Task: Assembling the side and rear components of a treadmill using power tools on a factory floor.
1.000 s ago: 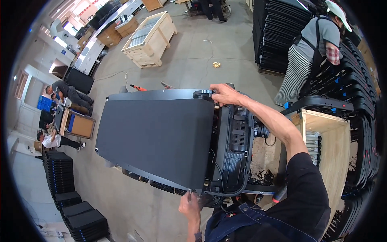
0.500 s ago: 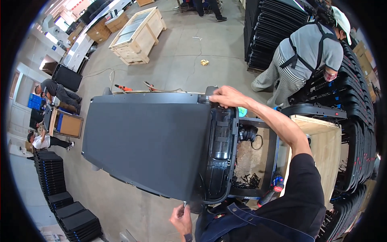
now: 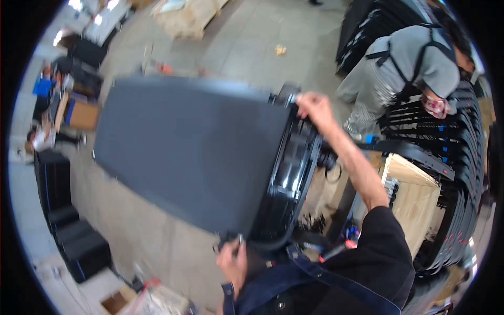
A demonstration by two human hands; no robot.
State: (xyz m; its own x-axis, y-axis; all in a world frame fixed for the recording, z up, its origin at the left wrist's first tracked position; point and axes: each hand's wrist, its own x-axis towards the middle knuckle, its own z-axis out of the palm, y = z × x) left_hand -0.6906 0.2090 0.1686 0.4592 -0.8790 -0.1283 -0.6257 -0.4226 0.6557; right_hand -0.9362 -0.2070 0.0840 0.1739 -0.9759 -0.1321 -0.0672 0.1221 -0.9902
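Observation:
A dark treadmill base with a flat grey-black belt (image 3: 189, 152) lies in front of me. At its right end is an uncovered motor compartment (image 3: 293, 168) with black plastic parts. My right hand (image 3: 317, 113) reaches to the far right corner, fingers pinched beside a dark rounded end piece (image 3: 289, 93); what they grip is blurred. At the near right corner, my left hand (image 3: 233, 262) pinches a small shiny metal piece (image 3: 241, 238), whose exact kind does not show.
A person in grey (image 3: 420, 63) bends over a row of black frames (image 3: 457, 157) on the right. An open wooden crate (image 3: 417, 205) stands by my right arm, near a red-and-black tool (image 3: 338, 251). Dark stacked panels (image 3: 84, 249) line the left. Another wooden crate (image 3: 184, 21) is beyond.
The whole view has tilted and blurred, with the treadmill base turned a little in the picture. Both hands stay at the same corners of its right end.

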